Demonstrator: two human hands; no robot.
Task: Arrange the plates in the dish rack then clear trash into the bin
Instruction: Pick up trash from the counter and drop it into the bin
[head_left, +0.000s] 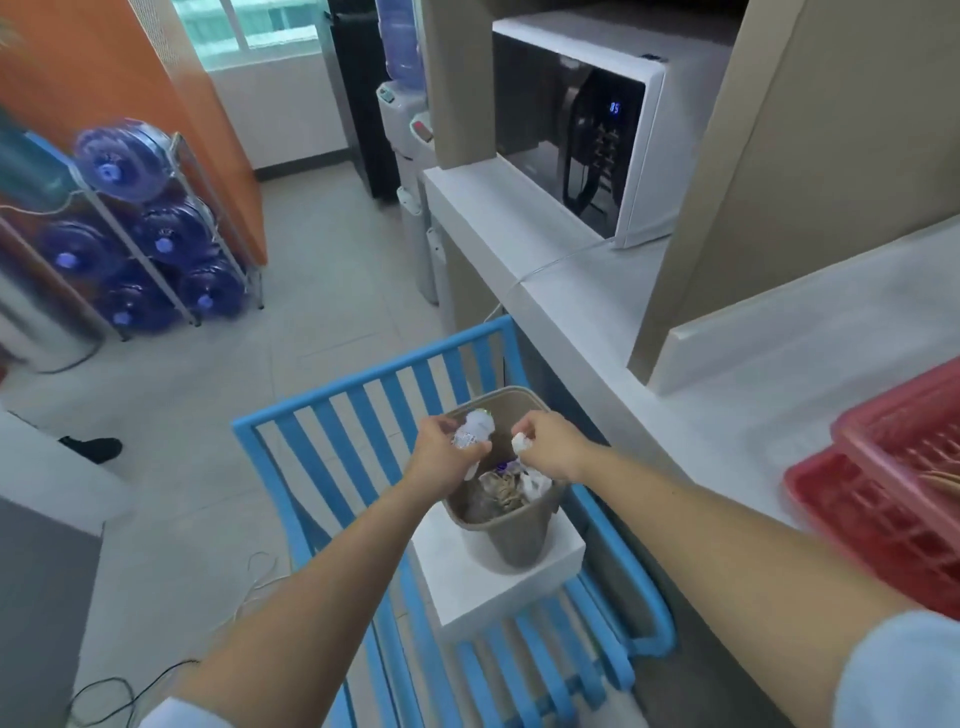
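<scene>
Both hands held over a brown bin (511, 540) on a white block, left hand (441, 457) at nine o'clock clutched crumpled wrappers (472, 431), right hand (550, 447) at three o'clock pinched a paper wad (521, 443), red dish rack (883, 499) sat on the counter (727, 415) farther at three o'clock.
</scene>
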